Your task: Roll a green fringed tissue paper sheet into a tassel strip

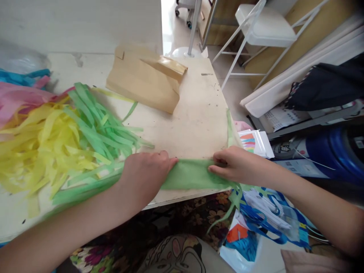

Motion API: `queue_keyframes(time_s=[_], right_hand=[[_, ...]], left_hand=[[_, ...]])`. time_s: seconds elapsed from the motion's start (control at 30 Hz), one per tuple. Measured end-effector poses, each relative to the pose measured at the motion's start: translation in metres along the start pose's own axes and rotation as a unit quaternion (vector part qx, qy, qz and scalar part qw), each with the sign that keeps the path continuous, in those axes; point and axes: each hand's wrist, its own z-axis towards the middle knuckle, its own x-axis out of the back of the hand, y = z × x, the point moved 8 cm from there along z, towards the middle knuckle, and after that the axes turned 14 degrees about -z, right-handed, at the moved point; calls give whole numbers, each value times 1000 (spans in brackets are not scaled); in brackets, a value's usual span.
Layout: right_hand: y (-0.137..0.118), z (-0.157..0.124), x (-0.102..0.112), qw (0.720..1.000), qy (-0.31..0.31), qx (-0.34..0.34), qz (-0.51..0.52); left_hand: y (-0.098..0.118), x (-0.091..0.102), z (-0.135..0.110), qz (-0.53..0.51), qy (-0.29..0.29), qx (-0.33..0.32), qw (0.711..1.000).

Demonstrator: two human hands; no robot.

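Note:
A flat band of green tissue paper [193, 173] lies along the table's near edge, with cut strips at both ends. My left hand [146, 172] is closed on the band's left part, its thumb pointing right along the upper edge. Near the right end, my right hand [231, 163] pinches the same band between thumb and curled fingers. Some green strips hang past the table's right corner. Left of my left hand spreads a heap of green fringe [98, 121] and yellow fringe [54, 136], with pink tissue paper [22, 98] behind it.
A brown paper bag [145, 81] lies on the pale wooden table [199, 125]. Blue tissue [25, 77] is at the far left. Beyond the right edge are a white folding chair [267, 28], a printed card packet [254, 143] and a blue-strapped bag [273, 216].

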Motion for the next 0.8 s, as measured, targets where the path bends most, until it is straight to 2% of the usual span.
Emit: queue_keyframes(time_s=[0.3,0.47,0.67,0.8], right_hand=[[-1,2,0,1000,2,12,-10],[-1,3,-1,1000,2,13,-17],[0,4,-3,998,-15,-8,-52],[-5,4,5,994,-18,-21,-109]], left_hand=[[-2,-3,2,-12,-23,12,1000],[-1,-2,1,-15,-12,1,1000],[4,8,-1,3,35,-20,999],[16,25,0,33,111,-81,990]])
